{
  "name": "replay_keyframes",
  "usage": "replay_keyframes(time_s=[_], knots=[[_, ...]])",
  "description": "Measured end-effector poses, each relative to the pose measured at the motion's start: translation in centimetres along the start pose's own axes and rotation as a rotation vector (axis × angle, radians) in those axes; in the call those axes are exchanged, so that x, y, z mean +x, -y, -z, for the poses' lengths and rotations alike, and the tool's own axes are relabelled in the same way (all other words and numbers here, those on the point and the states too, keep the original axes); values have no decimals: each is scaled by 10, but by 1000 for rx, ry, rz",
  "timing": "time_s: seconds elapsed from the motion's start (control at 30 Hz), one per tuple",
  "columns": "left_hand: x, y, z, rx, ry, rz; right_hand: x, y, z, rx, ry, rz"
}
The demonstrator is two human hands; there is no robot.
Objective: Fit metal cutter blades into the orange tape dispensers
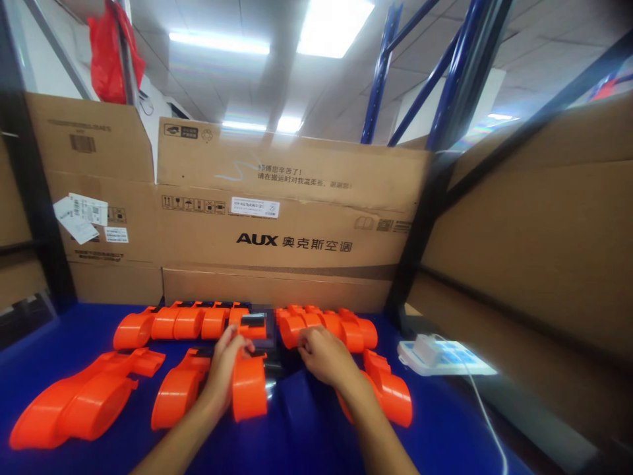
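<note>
Seen from the head camera, a left hand (225,366) bends its fingers against an orange plastic piece (250,390) above a blue tabletop (237,452); whether they grip it is unclear. A right hand (324,353) curls beside the rear-right orange row (363,333), its fingertips hidden, any hold impossible to tell. Its forearm partly covers another piece (345,404). Blur obscures dark parts between the hands.
</note>
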State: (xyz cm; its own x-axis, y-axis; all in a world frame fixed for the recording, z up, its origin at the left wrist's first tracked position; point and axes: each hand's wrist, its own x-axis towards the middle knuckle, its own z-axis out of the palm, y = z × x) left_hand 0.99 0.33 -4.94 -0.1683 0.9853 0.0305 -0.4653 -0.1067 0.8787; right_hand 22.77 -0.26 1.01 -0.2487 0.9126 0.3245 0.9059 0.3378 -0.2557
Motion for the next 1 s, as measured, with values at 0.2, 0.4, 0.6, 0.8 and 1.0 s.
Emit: replay_keyframes(time_s=[0.2,0.4,0.6,0.8,1.0], knots=[[-4,-3,-5,41,29,14,-4,-6,0,-172,116,-120],[-4,-8,-6,37,21,-24,-2,-8,-6,-206,144,-118],[-4,-8,-4,17,19,-11,2,-6,-9,-231,175,-77],[-4,-7,-4,18,11,9,2,-6,-9,-235,180,-26],[-4,-6,-7,68,48,-19,1,-5,-7,-241,149,7]])
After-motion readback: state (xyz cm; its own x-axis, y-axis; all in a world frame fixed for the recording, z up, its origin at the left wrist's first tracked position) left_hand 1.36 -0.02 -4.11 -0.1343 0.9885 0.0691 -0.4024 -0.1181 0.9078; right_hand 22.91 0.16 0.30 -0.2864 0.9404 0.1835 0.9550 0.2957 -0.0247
